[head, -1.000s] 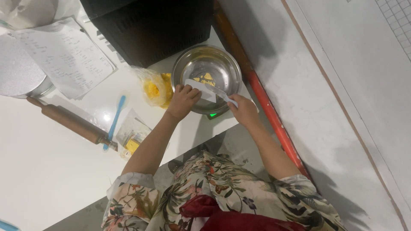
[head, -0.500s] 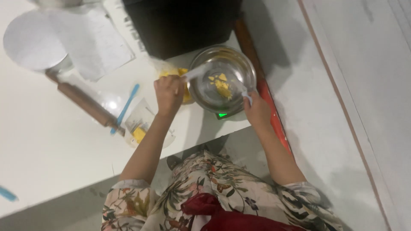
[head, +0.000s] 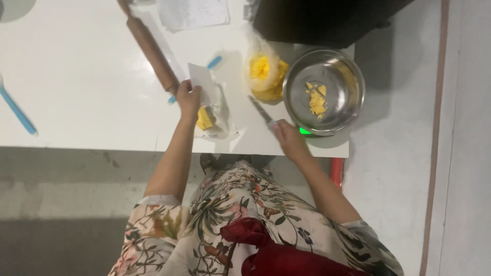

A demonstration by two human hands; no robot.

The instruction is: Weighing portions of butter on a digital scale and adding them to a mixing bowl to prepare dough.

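Note:
My left hand holds a white square card or wrapper piece over a clear wrapper with a yellow butter block in it. My right hand grips a knife whose blade points up-left over the white table. A steel bowl with yellow butter pieces sits on a scale just right of that hand. A clear bag of yellow chunks lies between the wrapper and the bowl.
A wooden rolling pin lies left of my left hand, with a blue-handled tool beside it. Paper sheets sit at the back, a black appliance behind the bowl, and a blue utensil at far left.
Both hands have left the bowl. My left hand moved left with the white piece to the butter wrapper, and my right hand drew the knife back to the table's near edge.

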